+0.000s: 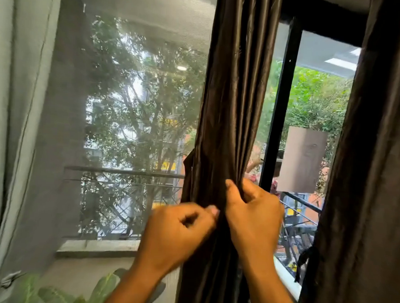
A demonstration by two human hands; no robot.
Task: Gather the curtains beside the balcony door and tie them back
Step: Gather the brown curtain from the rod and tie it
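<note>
A dark brown curtain hangs gathered into a narrow bunch in front of the balcony door. My right hand grips the bunched folds from the right, thumb in front and fingers wrapped behind. My left hand is curled at the bunch's left edge, its fingertips pinching the fabric there; motion blur hides the exact hold. A loop of the same dark fabric sticks out on the bunch's left side, above my hands.
A second dark curtain hangs at the right with a dark tie dangling beside it. A pale sheer curtain covers the left. The black door frame stands behind. Green plant leaves rise at the bottom.
</note>
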